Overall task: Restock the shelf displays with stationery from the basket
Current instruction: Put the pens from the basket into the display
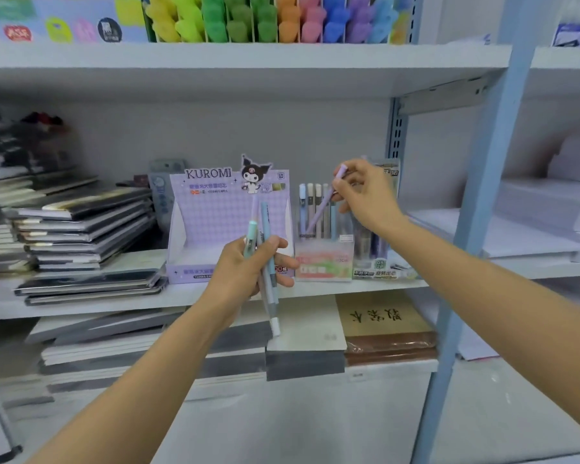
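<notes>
From the head camera, the right hand (365, 195) pinches a lilac pen (320, 209) near its capped upper end between thumb and fingertips, the other fingers loosely curled. The pen slants down and to the left, with its lower end in among the upright pens (310, 209) of a clear display box (323, 259) on the middle shelf (181, 296). The left hand (245, 269), nearer and lower, is closed round a small bundle of pens (267, 229) in mint, blue and pale lilac, held about mid-barrel with the ends sticking out above and below the fist. The basket is not in view.

The pens are likely light, stiff plastic sticks with smooth round barrels, so they could slip or roll within a loose grip. A pinch close to the cap looks best for steering the tip into a narrow slot (a mid-barrel grip suits carrying several). The clear box has thin, glossy walls and probably shifts if knocked.

Left of it stands a lilac checked cardboard display (221, 216) printed KUROMI, which looks largely unfilled. Further left, dark flat notebooks (81, 229) lie in slanting stacks. To the right, past a pale blue upright, are white paper piles
</notes>
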The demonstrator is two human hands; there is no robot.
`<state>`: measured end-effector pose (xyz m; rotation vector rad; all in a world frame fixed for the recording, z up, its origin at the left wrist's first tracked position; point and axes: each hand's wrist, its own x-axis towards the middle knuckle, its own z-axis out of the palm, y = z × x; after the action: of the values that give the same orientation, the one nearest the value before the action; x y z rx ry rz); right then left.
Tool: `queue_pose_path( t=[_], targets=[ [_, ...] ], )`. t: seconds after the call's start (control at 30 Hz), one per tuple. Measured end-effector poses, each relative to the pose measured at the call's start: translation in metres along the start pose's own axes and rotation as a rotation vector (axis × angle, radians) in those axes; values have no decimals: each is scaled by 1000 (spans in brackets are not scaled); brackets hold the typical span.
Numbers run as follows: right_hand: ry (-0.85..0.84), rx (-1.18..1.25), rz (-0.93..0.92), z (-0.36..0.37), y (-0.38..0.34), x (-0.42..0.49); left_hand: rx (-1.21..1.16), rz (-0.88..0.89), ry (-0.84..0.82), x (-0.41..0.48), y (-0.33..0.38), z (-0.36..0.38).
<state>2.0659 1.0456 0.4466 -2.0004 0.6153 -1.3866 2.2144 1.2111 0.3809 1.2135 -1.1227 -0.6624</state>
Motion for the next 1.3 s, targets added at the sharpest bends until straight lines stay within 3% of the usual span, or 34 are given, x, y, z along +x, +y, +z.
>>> queue_pose_path(
  t=[0.43,0.87,0.97,1.1,1.17,1.3],
  targets=[
    [-196,-336,-32,19,15,27,-49,-5,-43,13,-12,-8],
    [-120,-506,-131,26,13,17,-60,-9,-88,6,-6,-6],
    [-82,-343,-183,22,-6,-1,-48,-11,-110,3,-4,-3],
    [-466,90,51,21,-26,-31,-25,3,-167,-2,-1,8],
    [-538,173,68,22,-29,-41,-17,7,-163,-5,0,14],
    [-360,321,117,15,-37,-40,18,-4,-100,-12,-1,15]
  ],
)
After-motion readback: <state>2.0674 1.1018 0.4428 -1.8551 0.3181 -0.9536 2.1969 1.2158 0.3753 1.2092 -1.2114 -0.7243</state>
